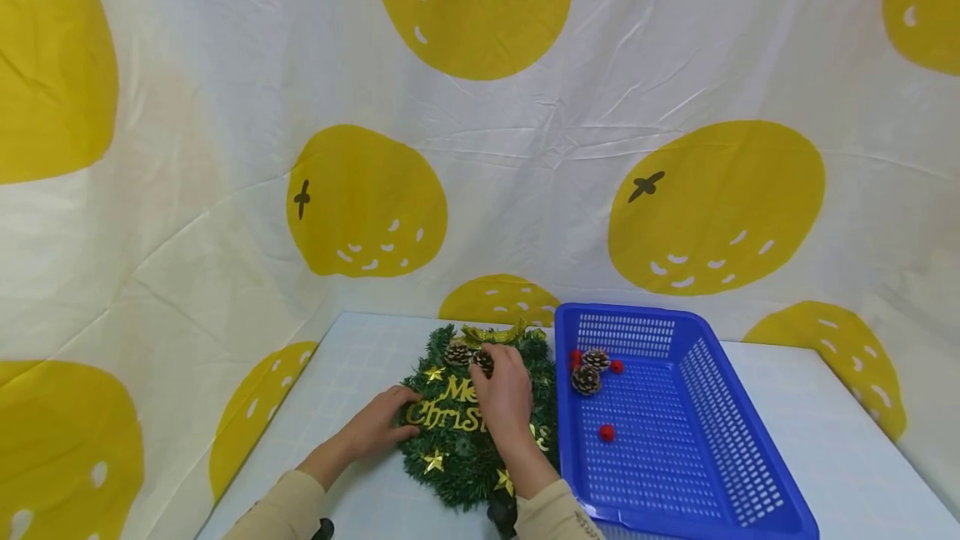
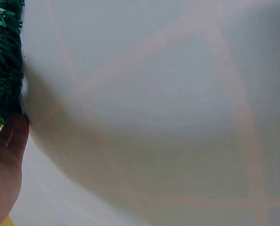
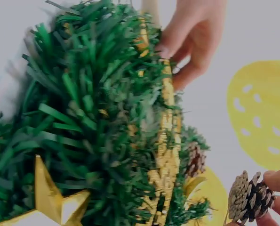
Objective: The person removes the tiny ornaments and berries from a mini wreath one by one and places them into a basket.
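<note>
A green Christmas wreath (image 1: 450, 461) with gold "Merry Christmas" lettering and gold stars lies on the white table. At its left edge my left hand (image 1: 381, 422) grips the greenery, thumb toward the near side. The left wrist view catches only those fingertips (image 2: 20, 129) against the wreath's side. My right hand (image 1: 504, 394) is over the wreath's upper part and pinches a pine cone (image 3: 249, 197) between thumb and fingers. Beside it, another pine cone (image 1: 457, 353) sits in the greenery, below a gold bow (image 1: 495, 335). My right hand covers part of the lettering.
Close on the wreath's right stands a blue plastic basket (image 1: 693, 415). Inside its left side are two pine cones (image 1: 586, 380) and several red balls (image 1: 607, 433). A white curtain (image 1: 510, 215) printed with yellow fruit hangs behind the table (image 1: 330, 382).
</note>
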`<state>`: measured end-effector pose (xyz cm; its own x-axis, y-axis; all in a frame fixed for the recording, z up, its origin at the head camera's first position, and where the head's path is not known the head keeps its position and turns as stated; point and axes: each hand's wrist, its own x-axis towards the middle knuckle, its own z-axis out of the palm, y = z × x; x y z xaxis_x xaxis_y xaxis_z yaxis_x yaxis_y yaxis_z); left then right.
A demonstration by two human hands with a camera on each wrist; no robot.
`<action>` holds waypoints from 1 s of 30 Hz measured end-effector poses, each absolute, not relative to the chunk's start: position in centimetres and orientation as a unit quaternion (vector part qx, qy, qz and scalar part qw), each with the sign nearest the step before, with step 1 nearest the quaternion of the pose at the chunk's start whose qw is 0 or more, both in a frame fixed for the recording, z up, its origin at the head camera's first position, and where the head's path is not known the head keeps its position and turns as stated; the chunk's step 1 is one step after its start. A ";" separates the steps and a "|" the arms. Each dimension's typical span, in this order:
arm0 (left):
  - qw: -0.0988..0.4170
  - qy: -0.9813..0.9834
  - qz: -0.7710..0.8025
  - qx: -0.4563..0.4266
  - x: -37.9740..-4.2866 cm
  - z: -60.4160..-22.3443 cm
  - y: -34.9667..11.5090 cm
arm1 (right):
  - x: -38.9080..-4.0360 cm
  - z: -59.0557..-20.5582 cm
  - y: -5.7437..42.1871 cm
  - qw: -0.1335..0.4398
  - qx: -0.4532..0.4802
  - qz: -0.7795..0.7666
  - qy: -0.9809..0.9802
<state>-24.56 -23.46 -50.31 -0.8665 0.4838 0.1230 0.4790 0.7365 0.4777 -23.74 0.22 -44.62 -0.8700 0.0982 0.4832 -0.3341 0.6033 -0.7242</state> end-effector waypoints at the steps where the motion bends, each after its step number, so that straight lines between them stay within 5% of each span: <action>1: 0.004 0.932 0.255 0.259 -24.5 -50.3 -23.5 | -23.7 -44.5 0.3 0.246 0.073 0.446 -0.858; 18: -0.003 0.930 0.249 0.270 -24.7 -50.6 -23.6 | -24.4 -40.9 2.8 0.142 0.059 0.520 -0.840; 30: 0.002 0.930 0.255 0.265 -24.7 -50.5 -23.6 | -26.2 -38.3 5.8 0.141 0.056 0.494 -0.856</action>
